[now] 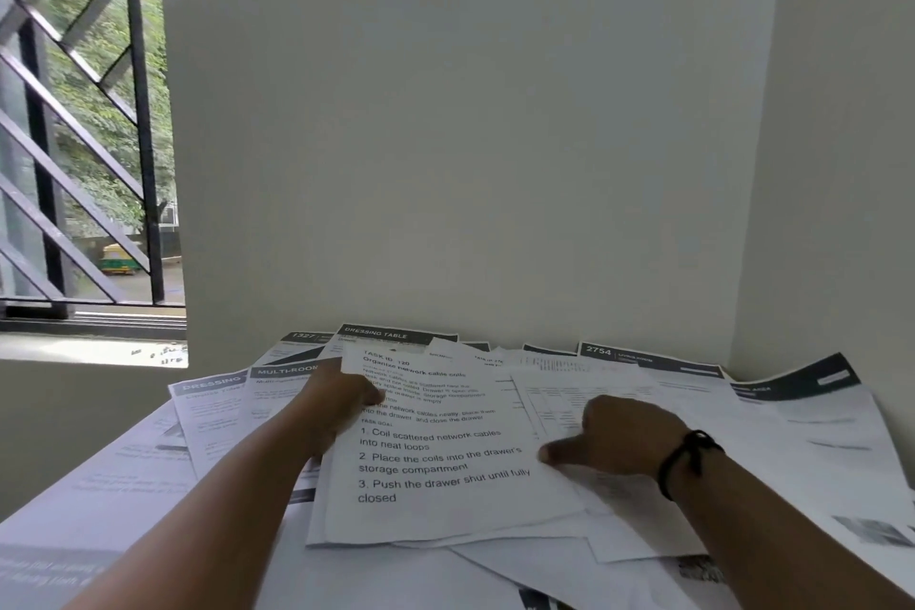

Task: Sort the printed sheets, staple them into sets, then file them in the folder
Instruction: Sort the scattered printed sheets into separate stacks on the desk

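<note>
From my seat I see a spread of printed sheets (619, 416) covering the whole work surface, overlapping one another at loose angles right up to the pale wall (445, 114) at the back. I can see neither a folder nor a stapler in this view — only paper, so nothing here holds anything else.

On top, near the middle, lies a thin stack headed by a task sheet (435, 461) with large numbered steps about coiling network cables and shutting a drawer. The left hand (341, 399) grips this stack at its left edge: the thumb lies over the printed face and the fingers curl out of sight beneath the paper. The right hand (614, 436) rests on the sheets just beside the stack's right edge, thumb stretched flat toward the left and touching the paper; its other fingers curl under toward the pages, and I cannot tell whether they pinch a sheet or only press down. A black band (688, 456) circles that wrist.

Behind the stack, sheets with dark header bars fan out — one headed "DRESSING TABLE" (391, 337), another numbered 2754 (643, 362), and a sheet with a fine table (564, 391) partly tucked under the right hand.

At far left a window with a black metal grille (74, 114) shows green trees outside.
</note>
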A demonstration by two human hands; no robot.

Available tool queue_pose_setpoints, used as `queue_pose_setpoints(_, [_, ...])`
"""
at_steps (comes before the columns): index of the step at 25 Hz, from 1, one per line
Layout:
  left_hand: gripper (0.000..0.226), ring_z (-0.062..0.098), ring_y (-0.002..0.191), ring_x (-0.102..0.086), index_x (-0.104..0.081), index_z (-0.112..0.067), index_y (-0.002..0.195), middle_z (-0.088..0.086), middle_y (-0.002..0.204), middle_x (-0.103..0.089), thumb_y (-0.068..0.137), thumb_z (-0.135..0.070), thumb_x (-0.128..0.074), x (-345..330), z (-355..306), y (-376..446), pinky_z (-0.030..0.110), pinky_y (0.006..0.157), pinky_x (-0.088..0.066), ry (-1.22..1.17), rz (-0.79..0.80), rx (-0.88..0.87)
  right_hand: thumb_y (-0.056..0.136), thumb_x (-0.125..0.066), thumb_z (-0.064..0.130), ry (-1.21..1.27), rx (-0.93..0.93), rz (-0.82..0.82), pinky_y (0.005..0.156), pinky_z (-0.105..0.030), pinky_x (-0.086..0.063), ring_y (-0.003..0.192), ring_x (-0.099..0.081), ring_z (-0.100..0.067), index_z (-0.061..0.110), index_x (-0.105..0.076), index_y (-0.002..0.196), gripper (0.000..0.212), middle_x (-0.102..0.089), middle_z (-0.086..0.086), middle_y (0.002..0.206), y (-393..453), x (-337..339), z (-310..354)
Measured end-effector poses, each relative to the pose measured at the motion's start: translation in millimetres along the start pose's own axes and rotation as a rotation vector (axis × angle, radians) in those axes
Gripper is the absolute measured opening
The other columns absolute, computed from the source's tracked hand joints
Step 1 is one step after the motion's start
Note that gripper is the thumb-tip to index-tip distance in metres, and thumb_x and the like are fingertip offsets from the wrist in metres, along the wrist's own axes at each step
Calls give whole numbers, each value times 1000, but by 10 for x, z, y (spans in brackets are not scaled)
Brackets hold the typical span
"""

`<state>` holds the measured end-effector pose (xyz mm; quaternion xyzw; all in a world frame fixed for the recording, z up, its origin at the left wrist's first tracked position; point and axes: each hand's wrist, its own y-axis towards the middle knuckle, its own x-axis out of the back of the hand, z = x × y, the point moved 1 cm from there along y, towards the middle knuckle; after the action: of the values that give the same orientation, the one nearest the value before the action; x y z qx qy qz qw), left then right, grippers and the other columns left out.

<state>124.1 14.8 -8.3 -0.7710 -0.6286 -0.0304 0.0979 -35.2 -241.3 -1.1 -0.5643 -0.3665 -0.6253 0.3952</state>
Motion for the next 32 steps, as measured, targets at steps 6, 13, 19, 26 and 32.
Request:
queue_pose_setpoints(6, [11,37,75,-69,-55,-6,95,20,88,-69,90,3,-53,22,-16,18,48,70,-58,4,-115,-70,79,-54,52,105,-36,39,69,-26,-42,84,-55,-16,21,-52,92,34,-53,9,78,-61,-22,170])
queue_pose_setpoints(13, [10,30,69,-68,-60,-6,92,14,84,-69,96,-8,-51,66,-54,-55,32,58,-54,6,-178,-166,81,-59,51,146,23,98,72,-26,-40,93,-55,-18,16,-57,92,37,-59,2,98,47,20,52])
queue_pose_setpoints(19, [12,29,71,-67,-61,-9,102,15,87,-69,98,-9,-49,54,-104,-76,30,56,-51,-29,-160,-151,76,-75,43,280,-304,-42,91,-29,-42,118,-54,-26,8,-57,120,59,-56,-11,129,128,247,-864])
queue_pose_setpoints(26, [12,29,67,-68,-61,-13,102,11,82,-69,99,-11,-50,17,-124,-121,32,55,-52,34,-142,-140,64,-89,27,477,-435,99,54,-23,-45,65,-55,-21,5,-58,98,51,-61,-13,92,-6,330,-1156])
queue_pose_setpoints(32, [13,28,63,-66,-61,-11,103,11,79,-68,99,-12,-49,-21,-129,-186,27,50,-48,65,-154,-150,60,-83,29,318,-414,46,70,-26,-51,81,-65,-25,3,-70,94,45,-70,-11,98,89,384,-1224])
